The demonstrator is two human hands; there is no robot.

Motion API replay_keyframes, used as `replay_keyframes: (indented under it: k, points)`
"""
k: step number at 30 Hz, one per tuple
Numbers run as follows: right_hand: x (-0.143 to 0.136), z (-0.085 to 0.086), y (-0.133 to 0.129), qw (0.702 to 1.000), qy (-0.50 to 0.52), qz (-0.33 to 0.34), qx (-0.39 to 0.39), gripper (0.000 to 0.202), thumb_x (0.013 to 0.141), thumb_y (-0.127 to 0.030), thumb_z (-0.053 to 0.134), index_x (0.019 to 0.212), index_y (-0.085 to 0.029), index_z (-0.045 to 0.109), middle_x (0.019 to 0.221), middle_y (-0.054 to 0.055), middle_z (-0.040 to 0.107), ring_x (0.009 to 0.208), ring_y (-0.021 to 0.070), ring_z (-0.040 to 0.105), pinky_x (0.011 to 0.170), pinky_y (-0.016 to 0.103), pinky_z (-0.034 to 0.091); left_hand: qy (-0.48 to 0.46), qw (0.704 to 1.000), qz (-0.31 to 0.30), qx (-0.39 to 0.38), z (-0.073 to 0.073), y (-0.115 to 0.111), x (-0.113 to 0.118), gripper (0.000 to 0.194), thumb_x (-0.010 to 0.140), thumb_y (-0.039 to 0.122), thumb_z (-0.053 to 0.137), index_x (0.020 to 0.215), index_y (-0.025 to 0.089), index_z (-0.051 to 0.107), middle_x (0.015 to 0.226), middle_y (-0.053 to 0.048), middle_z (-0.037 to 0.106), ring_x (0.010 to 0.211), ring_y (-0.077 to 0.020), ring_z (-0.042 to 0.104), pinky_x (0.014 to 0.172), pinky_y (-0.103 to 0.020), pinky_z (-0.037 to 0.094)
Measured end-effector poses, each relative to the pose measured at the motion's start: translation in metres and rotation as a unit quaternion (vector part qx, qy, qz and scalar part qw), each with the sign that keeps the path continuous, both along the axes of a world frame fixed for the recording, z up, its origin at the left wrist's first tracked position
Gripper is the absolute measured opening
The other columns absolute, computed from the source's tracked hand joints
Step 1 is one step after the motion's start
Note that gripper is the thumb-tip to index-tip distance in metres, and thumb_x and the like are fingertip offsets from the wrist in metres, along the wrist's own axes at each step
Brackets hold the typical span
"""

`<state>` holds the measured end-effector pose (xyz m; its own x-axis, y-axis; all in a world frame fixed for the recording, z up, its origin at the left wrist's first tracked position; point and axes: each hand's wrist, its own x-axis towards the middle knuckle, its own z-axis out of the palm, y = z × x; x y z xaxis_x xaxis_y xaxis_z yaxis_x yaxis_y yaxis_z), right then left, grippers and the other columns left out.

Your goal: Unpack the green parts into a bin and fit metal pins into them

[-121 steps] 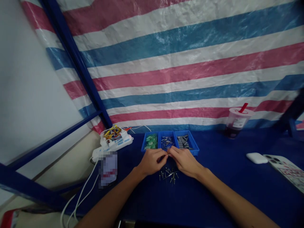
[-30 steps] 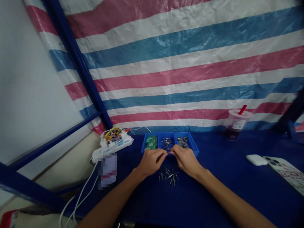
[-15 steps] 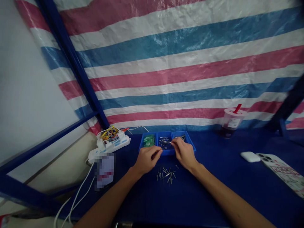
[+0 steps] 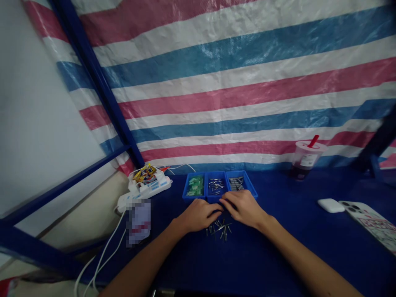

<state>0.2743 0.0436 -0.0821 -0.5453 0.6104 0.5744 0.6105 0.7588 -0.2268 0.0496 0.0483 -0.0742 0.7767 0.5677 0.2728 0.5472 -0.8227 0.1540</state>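
Observation:
Three blue bins stand side by side: the left bin [image 4: 185,194] has green packets, the middle bin [image 4: 208,197] thin metal pieces, the right bin [image 4: 254,192] grey pieces. In front of them lies a loose pile of rivet-like metal pieces [image 4: 223,231]. My left hand [image 4: 199,214] is over the pile's back edge, its fingers pinched together; anything between them is too small to see. Close beside it, just before the middle and right bins, my right hand [image 4: 243,206] has its fingers bent and together, their contents hidden.
A white power strip [image 4: 157,187] with cables lies at the left, near a blurred pale packet [image 4: 139,222]. On the right are a cup with a red straw [image 4: 305,161], a white case [image 4: 331,205] and a phone [image 4: 371,222]. A striped sheet [image 4: 216,99] hangs behind.
Both hands have come back from the bins towards the pile and closer together. The right bin's contents are now uncovered. The view has shifted slightly.

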Motion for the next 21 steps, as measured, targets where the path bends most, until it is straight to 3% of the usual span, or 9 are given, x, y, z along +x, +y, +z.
replay_keyframes:
  k: [5,9,21]
  points:
    - [-0.001,0.004,-0.003,0.995,-0.089,0.014,-0.033,0.025,0.102,-0.027,0.048,0.081,-0.019,0.06,0.072,0.0,0.067,0.06,0.0132,0.059,0.059,0.029,0.03,0.012,0.999,0.038,0.023,-0.006,0.003,-0.002,0.017,0.099,0.028,0.057,0.098,0.02,0.072,0.071,-0.001,0.071,0.063,-0.0163,0.067,0.058,-0.024,0.041]
    - [-0.002,0.001,-0.004,0.988,-0.145,-0.004,-0.048,0.007,0.091,-0.022,0.055,0.094,-0.019,0.061,0.073,0.002,0.069,0.056,0.0149,0.057,0.057,0.031,0.024,0.004,0.999,0.035,0.013,-0.007,0.004,-0.003,0.018,0.099,0.027,0.056,0.101,0.022,0.073,0.074,-0.001,0.073,0.065,-0.0159,0.069,0.059,-0.024,0.042]
    - [0.0,-0.017,0.0,0.983,-0.163,-0.006,-0.079,0.021,0.076,-0.011,0.058,0.096,-0.019,0.061,0.073,0.004,0.068,0.057,0.0154,0.057,0.054,0.031,0.02,-0.001,1.0,0.024,0.005,-0.007,0.003,-0.002,0.019,0.099,0.029,0.056,0.101,0.023,0.074,0.075,-0.001,0.074,0.065,-0.016,0.069,0.061,-0.024,0.044]
